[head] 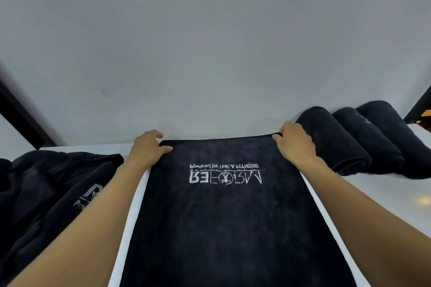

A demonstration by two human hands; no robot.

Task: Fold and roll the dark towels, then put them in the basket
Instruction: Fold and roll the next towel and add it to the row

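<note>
I saw the dark towel (233,228) lying flat on the white table (387,191), white lettering up. The left hand (149,148) pinched its far left corner between thumb and curled fingers. The right hand (297,144) pinched the far right corner likewise. Three rolled towels (345,140) lay just beside the right hand, and a heap of loose towels (46,193) lay at my left.

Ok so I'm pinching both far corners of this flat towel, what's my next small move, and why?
Probably bring the far edge toward you to start the fold or roll. The towel lies flat on the white table, your left hand and right hand each pinch a far corner, and the rolled towels at the right suggest this one is next for shaping.
</note>
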